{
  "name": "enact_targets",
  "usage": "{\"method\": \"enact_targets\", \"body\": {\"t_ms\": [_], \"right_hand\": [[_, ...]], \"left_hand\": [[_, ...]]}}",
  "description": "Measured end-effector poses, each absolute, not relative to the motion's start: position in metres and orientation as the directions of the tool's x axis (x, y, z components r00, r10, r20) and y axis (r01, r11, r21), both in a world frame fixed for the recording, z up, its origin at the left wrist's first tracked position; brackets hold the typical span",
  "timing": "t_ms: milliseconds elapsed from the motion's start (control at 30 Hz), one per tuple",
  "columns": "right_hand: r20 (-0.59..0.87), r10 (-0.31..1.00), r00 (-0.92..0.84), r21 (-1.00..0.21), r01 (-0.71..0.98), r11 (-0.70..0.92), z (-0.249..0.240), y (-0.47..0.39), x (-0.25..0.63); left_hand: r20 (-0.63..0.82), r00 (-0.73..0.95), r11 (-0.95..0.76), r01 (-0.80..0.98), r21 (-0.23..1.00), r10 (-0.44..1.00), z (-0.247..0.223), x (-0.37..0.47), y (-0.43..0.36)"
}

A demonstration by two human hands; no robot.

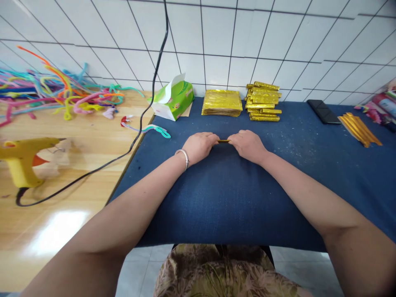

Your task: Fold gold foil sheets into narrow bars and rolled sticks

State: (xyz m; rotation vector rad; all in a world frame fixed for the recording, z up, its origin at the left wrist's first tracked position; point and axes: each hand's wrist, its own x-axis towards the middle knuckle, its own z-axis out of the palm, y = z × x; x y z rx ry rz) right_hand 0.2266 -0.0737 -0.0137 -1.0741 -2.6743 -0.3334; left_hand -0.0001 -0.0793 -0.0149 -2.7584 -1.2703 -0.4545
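Squarely between both hands' fingers [216, 140]: gold strip [223, 141]

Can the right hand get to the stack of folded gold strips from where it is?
Probably yes: the right hand rests on the blue cloth, pinching a gold strip with the left hand; only bare cloth lies before the stack.

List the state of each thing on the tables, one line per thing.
left hand: closed on gold strip
right hand: closed on gold strip
gold strip: folded narrow, flat on blue cloth
tissue box: open
gold sheets: stacked flat
folded gold strips: piled
glue gun: standing upright
phone: screen dark
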Motion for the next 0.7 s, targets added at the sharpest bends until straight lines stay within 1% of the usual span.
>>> {"method": "enact_targets", "body": {"t_ms": [133,267,333,433,567,633,700], "right_hand": [[0.286,0.63,-0.722,0.082,0.674,0.735,-0.0161,-0.0705,0.2286],[0.288,0.604,-0.743,0.04,0.64,0.767,-0.0179,-0.0683,0.232],[0.298,0.611,-0.734,0.029,0.646,0.763,-0.0178,-0.0681,0.2332],[0.315,0.662,-0.68,0.002,0.698,0.716,-0.0171,-0.0689,0.2333],[0.307,0.759,-0.574,-0.013,0.795,0.606,-0.0172,-0.0701,0.2321],[0.304,0.758,-0.578,-0.015,0.792,0.61,-0.0181,-0.0693,0.2328],[0.304,0.721,-0.623,-0.025,0.751,0.66,-0.0194,-0.0672,0.2347]], "left_hand": [[0.248,0.593,-0.624,0.779,0.064,0.766,-0.0146,-0.0016,-0.0797],[0.221,0.613,-0.647,0.748,0.148,0.758,-0.0165,-0.005,-0.0775],[0.209,0.601,-0.634,0.756,0.165,0.771,-0.0167,-0.006,-0.0764],[0.192,0.552,-0.579,0.804,0.135,0.812,-0.0148,-0.0059,-0.0762],[0.182,0.477,-0.494,0.868,0.054,0.86,-0.0113,-0.0047,-0.0782],[0.178,0.465,-0.479,0.877,0.04,0.867,-0.0111,-0.0053,-0.0783],[0.173,0.485,-0.501,0.863,0.067,0.857,-0.0124,-0.0075,-0.077]]}}
